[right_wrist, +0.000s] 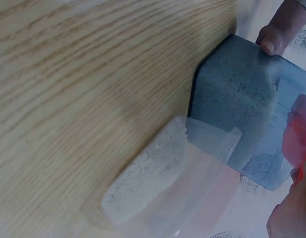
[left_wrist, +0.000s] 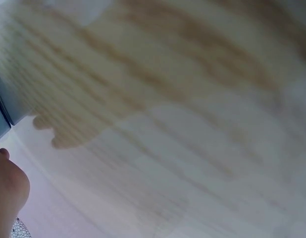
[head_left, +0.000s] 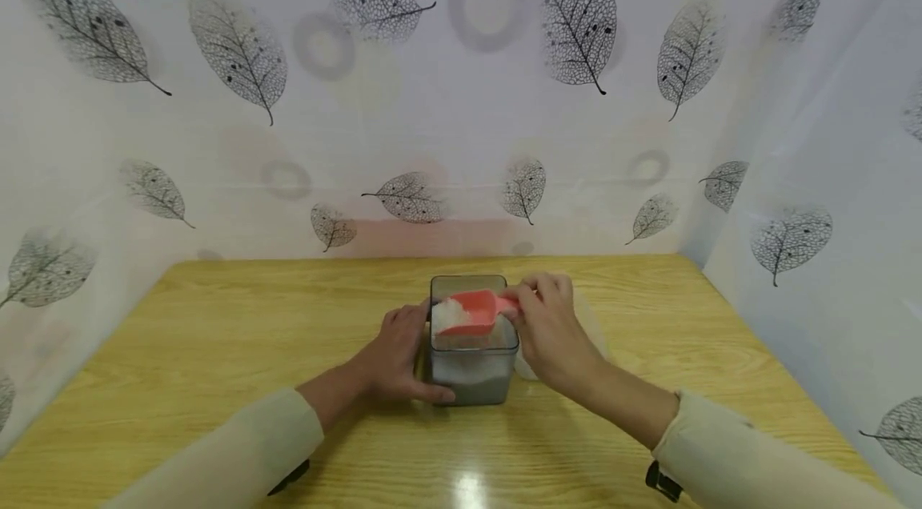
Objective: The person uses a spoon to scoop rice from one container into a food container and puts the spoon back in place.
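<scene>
Two sleeves (head_left: pixel 238 449) (head_left: pixel 749 453), two hands (head_left: pixel 394 353) (head_left: pixel 555 333), one scoop (head_left: pixel 479 310), two containers (head_left: pixel 475 381) (right_wrist: pixel 207 135)

Table's (head_left: pixel 216 381) near edge runs out of frame, head view. Right hand (head_left: pixel 551 333) blocks most of the clear tub (right_wrist: pixel 148 183) on the table's right-edge side. Left hand (head_left: pixel 396 357): fingertips hidden by container (head_left: pixel 471 377). Scoop (right_wrist: pixel 296 131) cut off, right-wrist view. Table blurred, left-wrist view. White grains (head_left: pixel 450 317) too fine to identify.
</scene>
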`<state>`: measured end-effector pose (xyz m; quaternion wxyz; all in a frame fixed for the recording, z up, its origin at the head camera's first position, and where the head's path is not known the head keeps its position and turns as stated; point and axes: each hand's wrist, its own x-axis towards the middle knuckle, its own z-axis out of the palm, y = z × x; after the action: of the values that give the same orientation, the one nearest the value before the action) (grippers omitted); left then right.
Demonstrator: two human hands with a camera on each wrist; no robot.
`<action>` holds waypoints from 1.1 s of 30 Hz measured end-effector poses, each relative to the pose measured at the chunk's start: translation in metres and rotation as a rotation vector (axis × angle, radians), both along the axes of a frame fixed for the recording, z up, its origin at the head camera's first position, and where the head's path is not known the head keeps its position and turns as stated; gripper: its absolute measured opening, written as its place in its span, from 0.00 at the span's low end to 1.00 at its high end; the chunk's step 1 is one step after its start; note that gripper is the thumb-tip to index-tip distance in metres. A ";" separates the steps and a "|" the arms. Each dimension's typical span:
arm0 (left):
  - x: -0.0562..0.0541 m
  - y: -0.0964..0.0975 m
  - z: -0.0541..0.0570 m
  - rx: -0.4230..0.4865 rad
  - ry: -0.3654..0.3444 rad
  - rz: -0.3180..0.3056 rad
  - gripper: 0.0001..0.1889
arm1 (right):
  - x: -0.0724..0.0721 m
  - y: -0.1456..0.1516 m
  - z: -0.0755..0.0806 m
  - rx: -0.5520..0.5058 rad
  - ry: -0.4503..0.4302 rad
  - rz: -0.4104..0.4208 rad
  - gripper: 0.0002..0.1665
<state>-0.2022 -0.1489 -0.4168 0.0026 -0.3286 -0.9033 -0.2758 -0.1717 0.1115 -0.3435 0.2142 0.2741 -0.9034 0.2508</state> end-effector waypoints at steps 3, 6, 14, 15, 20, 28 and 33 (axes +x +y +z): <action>0.001 0.001 0.001 0.001 -0.004 -0.004 0.67 | 0.000 0.003 -0.003 -0.034 -0.009 -0.020 0.10; 0.001 0.002 0.003 0.004 0.005 -0.010 0.68 | -0.002 0.007 -0.005 -0.062 0.019 -0.027 0.10; 0.001 0.000 0.003 -0.008 0.005 -0.002 0.70 | -0.005 0.017 -0.001 -0.107 0.035 -0.027 0.09; 0.001 0.000 0.002 -0.010 0.003 -0.001 0.70 | -0.005 0.018 0.000 -0.108 0.032 -0.027 0.10; 0.001 0.000 0.002 -0.009 0.001 0.001 0.69 | -0.007 0.025 0.006 -0.131 0.049 -0.044 0.10; 0.001 0.000 0.000 -0.001 0.020 0.003 0.70 | -0.010 0.044 0.010 -0.157 0.106 -0.076 0.09; 0.001 0.000 0.000 0.002 0.032 0.005 0.70 | -0.012 0.061 0.007 -0.161 0.123 -0.094 0.09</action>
<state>-0.2011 -0.1486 -0.4168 0.0179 -0.3305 -0.9038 -0.2713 -0.1839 0.1727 -0.3369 0.3023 0.2284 -0.8771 0.2951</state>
